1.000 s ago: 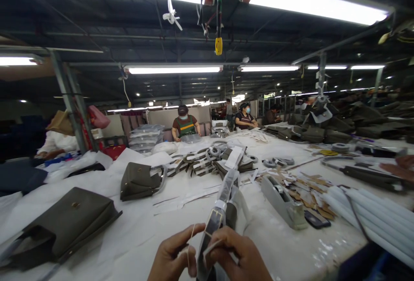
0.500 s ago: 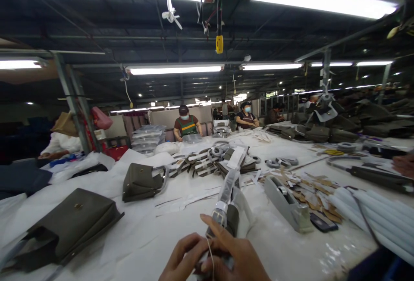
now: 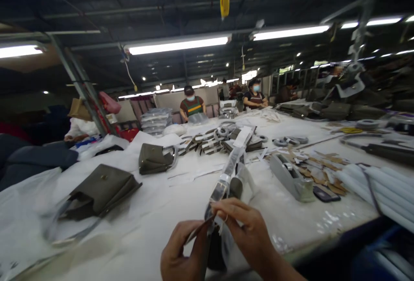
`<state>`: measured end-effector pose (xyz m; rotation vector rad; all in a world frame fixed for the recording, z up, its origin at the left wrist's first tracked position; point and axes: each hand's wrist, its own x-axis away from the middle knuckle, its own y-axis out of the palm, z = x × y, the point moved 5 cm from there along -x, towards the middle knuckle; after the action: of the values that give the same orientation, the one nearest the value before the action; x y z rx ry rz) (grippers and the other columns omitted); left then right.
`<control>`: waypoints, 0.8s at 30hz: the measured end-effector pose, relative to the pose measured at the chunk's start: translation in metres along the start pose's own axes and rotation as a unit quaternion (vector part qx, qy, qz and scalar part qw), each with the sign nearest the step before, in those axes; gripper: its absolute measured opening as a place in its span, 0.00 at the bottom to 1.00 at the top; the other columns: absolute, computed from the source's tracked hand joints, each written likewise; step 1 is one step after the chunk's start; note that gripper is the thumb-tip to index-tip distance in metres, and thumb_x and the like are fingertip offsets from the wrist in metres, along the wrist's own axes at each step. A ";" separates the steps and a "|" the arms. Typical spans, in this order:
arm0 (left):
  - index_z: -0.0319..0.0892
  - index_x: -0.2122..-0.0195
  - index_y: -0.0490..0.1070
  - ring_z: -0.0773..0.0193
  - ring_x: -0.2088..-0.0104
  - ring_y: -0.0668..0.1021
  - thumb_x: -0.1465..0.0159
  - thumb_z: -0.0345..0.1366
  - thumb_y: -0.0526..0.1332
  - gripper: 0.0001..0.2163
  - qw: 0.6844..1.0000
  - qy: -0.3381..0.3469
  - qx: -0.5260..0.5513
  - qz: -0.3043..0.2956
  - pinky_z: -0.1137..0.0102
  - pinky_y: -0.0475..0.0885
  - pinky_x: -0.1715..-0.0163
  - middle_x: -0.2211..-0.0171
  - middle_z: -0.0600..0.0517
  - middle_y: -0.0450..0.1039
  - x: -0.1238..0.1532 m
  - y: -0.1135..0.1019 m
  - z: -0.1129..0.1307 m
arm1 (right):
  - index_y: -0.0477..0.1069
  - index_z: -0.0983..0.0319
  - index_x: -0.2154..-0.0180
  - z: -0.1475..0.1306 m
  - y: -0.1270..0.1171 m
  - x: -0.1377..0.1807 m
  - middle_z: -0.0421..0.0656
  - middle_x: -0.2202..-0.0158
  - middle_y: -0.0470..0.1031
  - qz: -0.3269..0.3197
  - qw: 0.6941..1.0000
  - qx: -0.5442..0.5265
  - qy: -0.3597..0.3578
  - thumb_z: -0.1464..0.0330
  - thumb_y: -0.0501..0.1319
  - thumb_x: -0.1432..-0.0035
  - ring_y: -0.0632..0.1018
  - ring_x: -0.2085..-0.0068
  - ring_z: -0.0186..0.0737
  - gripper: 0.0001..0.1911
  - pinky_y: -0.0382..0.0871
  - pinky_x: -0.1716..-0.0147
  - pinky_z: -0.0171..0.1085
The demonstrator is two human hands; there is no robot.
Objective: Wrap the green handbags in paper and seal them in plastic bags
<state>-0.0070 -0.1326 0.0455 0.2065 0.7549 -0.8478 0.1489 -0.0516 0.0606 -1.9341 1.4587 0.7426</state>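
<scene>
Currently, the wrapped strap [image 3: 230, 170] lies with its long axis running away from the person across the table [image 3: 155, 216]. Left hand [image 3: 181, 253] grips its near end. Right hand [image 3: 250, 233] pinches it just below the buckle [image 3: 217, 191].

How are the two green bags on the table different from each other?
The near bag lies closer and looks bigger; the far bag sits further back, beside the pile of straps. The near bag's handle trails toward the lower left; the far bag's handle loops at its right end. Both are olive green and rest on the white table cover.
</scene>
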 end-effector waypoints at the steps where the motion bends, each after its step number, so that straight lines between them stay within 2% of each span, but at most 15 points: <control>1: 0.45 0.68 0.78 0.63 0.69 0.79 0.39 0.36 0.68 0.02 1.000 -0.015 -0.005 -0.003 0.73 0.76 0.67 0.70 0.52 0.77 0.002 -0.004 0.001 | 0.80 0.58 0.56 -0.001 0.000 0.000 0.43 0.59 0.81 -0.002 1.000 0.003 -0.001 0.71 0.61 0.36 0.81 0.58 0.35 0.11 0.77 0.55 0.29; 6: 0.43 0.67 0.76 0.64 0.66 0.78 0.38 0.35 0.68 0.04 0.995 -0.100 0.001 0.024 0.73 0.75 0.64 0.68 0.52 0.75 0.019 -0.021 -0.001 | 0.79 0.57 0.53 -0.001 0.004 0.004 0.43 0.57 0.79 -0.050 0.997 0.023 -0.046 0.75 0.60 0.37 0.80 0.57 0.34 0.14 0.76 0.55 0.29; 9: 0.42 0.66 0.75 0.66 0.67 0.77 0.38 0.38 0.67 0.06 0.984 -0.161 -0.001 0.074 0.75 0.74 0.66 0.69 0.52 0.75 0.030 -0.028 -0.004 | 0.78 0.58 0.51 -0.001 0.008 0.003 0.43 0.56 0.79 -0.081 0.994 0.038 -0.058 0.75 0.59 0.36 0.80 0.55 0.34 0.15 0.75 0.53 0.30; 11: 0.42 0.65 0.75 0.67 0.68 0.77 0.38 0.38 0.67 0.06 0.979 -0.169 -0.014 0.109 0.77 0.74 0.67 0.69 0.53 0.74 0.034 -0.036 -0.004 | 0.75 0.58 0.47 0.001 0.010 0.001 0.43 0.55 0.79 -0.096 0.993 0.060 -0.038 0.73 0.59 0.35 0.79 0.55 0.35 0.16 0.75 0.52 0.31; 14: 0.43 0.66 0.74 0.68 0.68 0.77 0.37 0.35 0.67 0.04 0.986 -0.112 -0.063 0.103 0.77 0.73 0.67 0.69 0.54 0.74 0.044 -0.047 -0.003 | 0.71 0.57 0.43 0.007 0.009 0.000 0.42 0.54 0.79 -0.117 0.987 0.106 0.008 0.70 0.58 0.33 0.80 0.56 0.34 0.19 0.74 0.54 0.31; 17: 0.44 0.65 0.74 0.68 0.69 0.78 0.37 0.29 0.66 0.03 0.990 -0.013 -0.136 0.031 0.77 0.74 0.67 0.70 0.54 0.75 0.064 -0.044 -0.003 | 0.69 0.56 0.41 0.013 0.010 0.000 0.41 0.50 0.78 -0.137 0.982 0.122 0.035 0.68 0.58 0.33 0.79 0.51 0.36 0.20 0.73 0.50 0.32; 21: 0.43 0.59 0.76 0.66 0.66 0.81 0.39 0.22 0.64 0.11 0.974 0.142 -0.149 -0.095 0.75 0.76 0.65 0.68 0.52 0.78 0.093 -0.010 0.006 | 0.74 0.58 0.46 0.017 0.014 0.000 0.40 0.49 0.79 -0.111 0.987 0.092 0.076 0.66 0.62 0.36 0.79 0.49 0.38 0.17 0.71 0.46 0.33; 24: 0.43 0.55 0.75 0.64 0.64 0.81 0.38 0.22 0.63 0.13 0.959 0.200 -0.123 -0.159 0.72 0.76 0.63 0.65 0.50 0.80 0.092 0.024 0.018 | 0.77 0.57 0.50 0.017 0.018 -0.005 0.39 0.51 0.80 -0.092 0.989 0.060 0.100 0.67 0.63 0.38 0.80 0.51 0.38 0.14 0.72 0.46 0.33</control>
<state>0.0591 -0.1806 -0.0066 0.0319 1.2901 -1.0186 0.1286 -0.0401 0.0506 -2.0627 1.3811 0.3784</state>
